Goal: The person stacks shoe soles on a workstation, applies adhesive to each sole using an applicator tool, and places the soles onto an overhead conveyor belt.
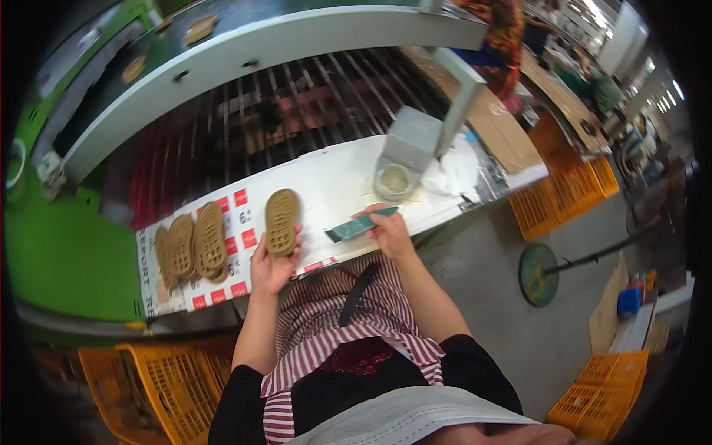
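Note:
In my left hand (273, 273) is a tan shoe sole (282, 216), held by its near end with the patterned, cell-like face turned up. My right hand (393, 236) is closed on a flat green brush (363, 224). The brush's dark tip points left toward the sole, with a gap between them. Several more tan soles (212, 241) lie overlapped on the printed left part of the white board (337, 178). Beyond my right hand stands a clear round jar (393, 181) with something pale in it, next to a grey box-like holder (420, 139).
Past the board runs a roller conveyor (274, 107) under a pale metal frame (297, 41). Soles also lie on the far belt (200, 30). Orange crates (174, 386) stand below left, with others at right. A round green fan (538, 274) is on the right.

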`<move>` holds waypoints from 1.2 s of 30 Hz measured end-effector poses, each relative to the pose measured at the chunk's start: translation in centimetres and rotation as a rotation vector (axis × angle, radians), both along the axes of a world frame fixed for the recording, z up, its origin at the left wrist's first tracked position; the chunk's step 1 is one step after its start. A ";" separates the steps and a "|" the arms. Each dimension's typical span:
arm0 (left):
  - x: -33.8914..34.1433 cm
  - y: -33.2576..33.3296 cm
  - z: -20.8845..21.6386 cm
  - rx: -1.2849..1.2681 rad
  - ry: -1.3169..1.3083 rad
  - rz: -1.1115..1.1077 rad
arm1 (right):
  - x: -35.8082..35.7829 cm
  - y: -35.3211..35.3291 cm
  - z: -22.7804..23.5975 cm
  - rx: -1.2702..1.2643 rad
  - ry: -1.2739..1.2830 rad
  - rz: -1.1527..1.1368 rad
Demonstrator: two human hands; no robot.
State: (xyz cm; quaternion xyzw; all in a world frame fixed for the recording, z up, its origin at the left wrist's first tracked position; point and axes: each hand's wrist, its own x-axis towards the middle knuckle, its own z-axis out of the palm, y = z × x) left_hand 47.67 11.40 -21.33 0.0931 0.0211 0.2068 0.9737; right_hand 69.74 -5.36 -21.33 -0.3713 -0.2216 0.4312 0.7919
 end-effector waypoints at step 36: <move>1.1 0.0 4.0 0.317 0.448 0.047 | -0.5 -0.2 0.9 0.039 0.051 0.027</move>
